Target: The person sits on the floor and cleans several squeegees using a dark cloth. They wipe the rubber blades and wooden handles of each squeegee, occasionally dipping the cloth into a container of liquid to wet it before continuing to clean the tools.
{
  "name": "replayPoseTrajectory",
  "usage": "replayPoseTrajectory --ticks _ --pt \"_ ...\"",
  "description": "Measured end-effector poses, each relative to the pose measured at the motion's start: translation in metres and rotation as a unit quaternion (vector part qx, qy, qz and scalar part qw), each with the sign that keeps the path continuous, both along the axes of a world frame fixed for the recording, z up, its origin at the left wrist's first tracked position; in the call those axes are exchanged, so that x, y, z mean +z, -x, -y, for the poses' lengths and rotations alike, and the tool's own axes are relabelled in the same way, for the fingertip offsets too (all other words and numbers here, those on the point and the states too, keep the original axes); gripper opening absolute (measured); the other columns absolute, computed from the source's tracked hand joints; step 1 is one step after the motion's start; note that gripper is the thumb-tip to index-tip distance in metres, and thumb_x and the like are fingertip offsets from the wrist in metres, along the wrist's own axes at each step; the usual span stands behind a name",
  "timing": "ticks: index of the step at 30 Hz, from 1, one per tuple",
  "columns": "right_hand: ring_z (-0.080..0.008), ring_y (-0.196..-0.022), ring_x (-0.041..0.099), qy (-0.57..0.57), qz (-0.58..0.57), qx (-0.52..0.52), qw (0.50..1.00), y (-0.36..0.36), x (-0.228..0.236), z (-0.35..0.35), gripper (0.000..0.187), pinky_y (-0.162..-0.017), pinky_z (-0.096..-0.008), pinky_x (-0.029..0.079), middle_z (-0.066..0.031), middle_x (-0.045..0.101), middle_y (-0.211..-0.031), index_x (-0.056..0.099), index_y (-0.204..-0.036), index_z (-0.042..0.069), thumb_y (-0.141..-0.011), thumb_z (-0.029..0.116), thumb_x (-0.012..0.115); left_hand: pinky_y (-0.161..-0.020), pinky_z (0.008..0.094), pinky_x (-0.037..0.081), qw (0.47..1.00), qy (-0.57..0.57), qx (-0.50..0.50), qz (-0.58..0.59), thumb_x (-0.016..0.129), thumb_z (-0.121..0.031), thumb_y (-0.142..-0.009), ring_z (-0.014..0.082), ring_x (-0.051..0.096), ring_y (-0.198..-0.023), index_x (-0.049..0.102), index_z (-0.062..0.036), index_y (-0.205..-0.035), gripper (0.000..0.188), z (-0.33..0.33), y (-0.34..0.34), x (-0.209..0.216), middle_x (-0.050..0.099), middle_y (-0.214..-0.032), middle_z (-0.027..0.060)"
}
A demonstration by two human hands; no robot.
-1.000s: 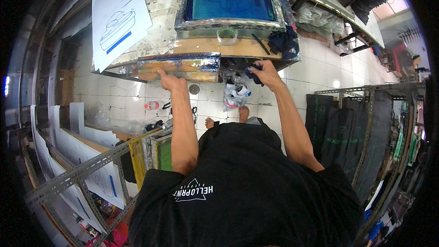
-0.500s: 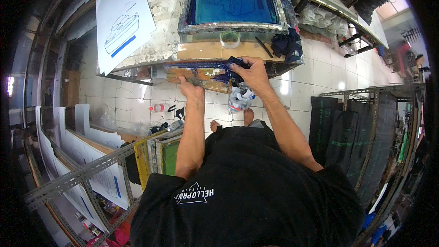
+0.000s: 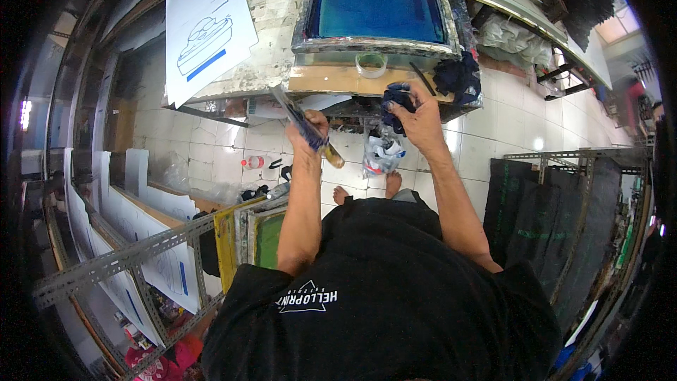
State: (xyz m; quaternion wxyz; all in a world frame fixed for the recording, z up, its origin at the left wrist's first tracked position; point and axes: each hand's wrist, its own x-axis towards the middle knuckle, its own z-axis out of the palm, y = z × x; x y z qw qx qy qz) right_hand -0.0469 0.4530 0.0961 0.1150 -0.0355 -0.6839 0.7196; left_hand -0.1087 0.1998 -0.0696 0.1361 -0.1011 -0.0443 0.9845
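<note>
My left hand grips an ink-stained wooden squeegee, which is turned edge-on and slanted in front of the table. In my right hand is a crumpled dark blue rag, held apart from the squeegee. Beyond my hands a printing screen with blue mesh lies on the table. A roll of clear tape sits on the brown strip in front of the screen. To its right are a thin dark stick and a bunched dark cloth.
A white sheet with a blue line drawing lies at the table's left. Below the table edge hangs a plastic bag. A bottle lies on the tiled floor. Metal racks stand left, with dark panels racked right.
The squeegee has turned from broadside to edge-on in my left hand. My right hand and the rag have come away from it toward the right. The view has shifted slightly.
</note>
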Motion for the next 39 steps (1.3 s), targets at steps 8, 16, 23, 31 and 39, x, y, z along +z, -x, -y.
replayPoseTrajectory --ticks 8,16,23,31,39 --pt "-0.0058 -0.069 0.055 -0.015 0.023 0.061 0.998 0.023 -0.003 0.024 0.009 -0.062 -0.0238 0.047 -0.0036 0.067 -0.077 0.067 -0.091 -0.005 -0.084 0.0 0.066 -0.065 0.03 0.047 0.947 -0.252 -0.174 -0.097 0.05 -0.011 -0.092 0.0182 0.051 -0.071 0.048 0.0039 -0.091 0.015 -0.035 -0.003 0.029 0.047 -0.074 0.0057" --pt "-0.0071 -0.067 0.049 -0.159 -0.041 0.101 0.981 0.077 0.013 0.061 0.017 -0.058 -0.0264 0.042 -0.0072 0.065 -0.077 0.065 -0.099 -0.004 -0.084 0.004 0.065 -0.061 0.0298 0.044 0.936 -0.233 -0.227 -0.137 0.043 -0.017 -0.095 0.019 0.049 -0.068 0.042 0.0088 -0.112 0.031 -0.051 -0.015 0.066 0.043 -0.083 0.0097" --pt "-0.0417 -0.087 0.057 -0.335 -0.125 0.039 0.933 0.124 -0.006 0.074 0.02 -0.079 -0.0444 0.044 -0.0256 0.059 -0.09 0.067 -0.098 -0.001 -0.079 0.005 0.067 -0.057 0.0297 0.044 0.924 -0.237 -0.26 -0.147 0.042 -0.018 -0.095 0.0195 0.049 -0.068 0.039 0.0073 -0.113 0.03 -0.065 -0.028 0.087 0.042 -0.082 0.0103" --pt "-0.0408 -0.084 0.059 -0.257 -0.12 0.13 0.95 0.11 -0.027 0.089 0.017 -0.075 -0.0448 0.047 -0.0225 0.059 -0.086 0.069 -0.092 0.0 -0.076 0.005 0.067 -0.059 0.026 0.042 0.935 -0.212 -0.243 -0.145 0.054 -0.026 -0.091 0.0172 0.048 -0.07 0.047 0.0056 -0.111 0.038 -0.057 -0.031 0.074 0.045 -0.082 0.0077" --pt "-0.0389 -0.087 0.06 -0.25 -0.05 0.25 0.934 0.071 -0.005 0.102 0.015 -0.076 -0.0442 0.047 -0.0206 0.061 -0.09 0.068 -0.09 -0.003 -0.077 0.005 0.065 -0.062 0.0271 0.043 0.955 -0.157 -0.221 -0.121 0.053 -0.028 -0.091 0.0161 0.048 -0.069 0.052 0.0034 -0.107 0.035 -0.042 -0.03 0.078 0.047 -0.082 0.0069"
